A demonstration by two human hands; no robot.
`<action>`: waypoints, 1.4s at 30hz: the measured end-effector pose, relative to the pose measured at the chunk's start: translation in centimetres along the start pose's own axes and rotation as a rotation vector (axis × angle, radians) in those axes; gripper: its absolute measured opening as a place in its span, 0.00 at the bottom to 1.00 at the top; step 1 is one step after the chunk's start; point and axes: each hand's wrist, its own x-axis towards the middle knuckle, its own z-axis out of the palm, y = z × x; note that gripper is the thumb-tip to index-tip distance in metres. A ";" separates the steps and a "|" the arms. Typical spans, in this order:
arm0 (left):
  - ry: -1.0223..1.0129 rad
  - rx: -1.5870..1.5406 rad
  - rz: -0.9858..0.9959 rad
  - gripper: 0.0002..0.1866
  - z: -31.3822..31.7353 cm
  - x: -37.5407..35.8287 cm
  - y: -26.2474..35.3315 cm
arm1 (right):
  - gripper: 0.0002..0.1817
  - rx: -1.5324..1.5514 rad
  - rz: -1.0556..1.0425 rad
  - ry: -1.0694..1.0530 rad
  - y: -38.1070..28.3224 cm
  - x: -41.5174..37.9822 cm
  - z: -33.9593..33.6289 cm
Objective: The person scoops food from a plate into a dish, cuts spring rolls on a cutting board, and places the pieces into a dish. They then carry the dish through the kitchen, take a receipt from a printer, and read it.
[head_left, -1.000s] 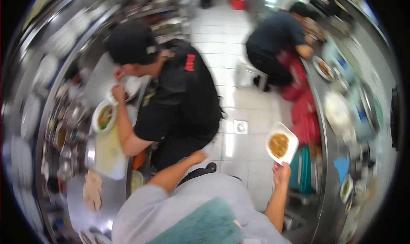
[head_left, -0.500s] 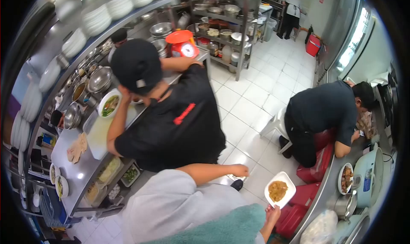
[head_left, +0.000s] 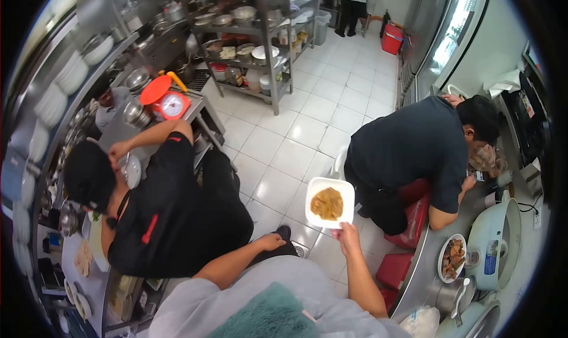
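Observation:
My right hand (head_left: 348, 237) grips the near edge of a white square bowl (head_left: 349, 212), which holds brown stewed food (head_left: 326, 203). The bowl is held level above the tiled floor, in the middle of the view. Lower and to the left, my left hand (head_left: 271, 242) hangs in front of my body with its fingers curled in. Nothing shows in it. A teal cloth (head_left: 266, 317) lies over the front of my grey shirt.
A person in black (head_left: 177, 213) leans over the left counter near a red scale (head_left: 165, 101). Another person (head_left: 408, 154) sits bent at the right counter (head_left: 414, 279), beside a white bowl of meat (head_left: 453, 258) and a large cooker (head_left: 494, 243). Metal shelves (head_left: 275, 71) stand ahead.
The view has shifted right and forward. My right hand has carried the bowl up and to the left in view, and my right forearm now shows. The person at the left has bent lower.

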 end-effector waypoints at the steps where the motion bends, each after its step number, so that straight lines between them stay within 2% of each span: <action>1: 0.000 -0.024 -0.007 0.24 -0.9 1.0 0.7 | 0.11 0.008 0.005 -0.026 -1.0 2.3 0.6; 3: 0.003 -0.072 -0.043 0.24 -3.5 2.7 2.5 | 0.11 0.025 0.030 -0.057 -3.1 6.4 2.6; 6: 0.027 -0.140 0.020 0.23 -7.8 7.8 2.8 | 0.10 0.037 0.052 -0.098 -5.2 12.0 4.4; 10: -0.086 -0.308 -0.243 0.22 -17.0 13.5 4.8 | 0.10 0.064 0.055 -0.006 -9.7 17.4 7.4; 13: -0.087 -0.365 -0.204 0.22 -24.7 18.3 6.8 | 0.11 0.088 0.029 0.034 -12.3 21.8 6.9; 16: 0.052 -0.144 0.150 0.22 -29.8 26.6 4.0 | 0.10 0.127 0.006 0.129 -14.9 24.9 6.8; 21: 0.170 -0.312 0.048 0.20 -41.8 33.9 9.0 | 0.10 0.131 -0.051 0.269 -18.9 30.8 5.4; 24: 0.230 -0.388 0.029 0.20 -46.9 39.2 10.7 | 0.11 0.096 -0.062 0.325 -21.9 36.1 4.4; 26: 0.290 -0.383 0.017 0.20 -49.9 42.4 10.9 | 0.11 0.067 -0.053 0.324 -23.8 40.5 3.4; 29: 0.429 -0.209 0.091 0.19 -52.7 45.8 6.6 | 0.12 0.052 -0.021 0.266 -26.7 47.8 1.9; 30: 0.473 -0.240 -0.007 0.19 -52.7 47.0 3.2 | 0.12 0.069 -0.017 0.243 -28.1 50.6 1.9; 31: 0.445 -0.362 -0.192 0.20 -53.9 46.8 1.6 | 0.12 0.049 -0.001 0.185 -29.9 53.8 1.9; 33: 0.461 -0.278 -0.404 0.20 -54.5 44.7 -1.8 | 0.12 0.008 0.037 0.117 -33.7 59.4 2.2; 34: 0.476 -0.419 -0.478 0.20 -53.9 43.6 -4.1 | 0.13 0.000 0.035 0.077 -35.5 62.4 2.5; 37: 0.415 -0.661 -0.901 0.16 -52.8 39.3 -6.0 | 0.13 -0.077 0.023 0.020 -40.6 70.8 4.6; 39: 0.617 -0.885 -1.005 0.16 -51.5 37.4 -2.4 | 0.13 -0.113 0.012 -0.009 -44.6 75.8 6.9; 41: 0.593 -0.924 -1.159 0.18 -50.2 38.6 -1.5 | 0.13 -0.116 0.003 -0.059 -48.2 80.7 9.5; 42: 0.536 -0.990 -1.141 0.19 -47.9 39.9 -3.3 | 0.13 -0.100 0.006 -0.091 -49.7 83.0 10.9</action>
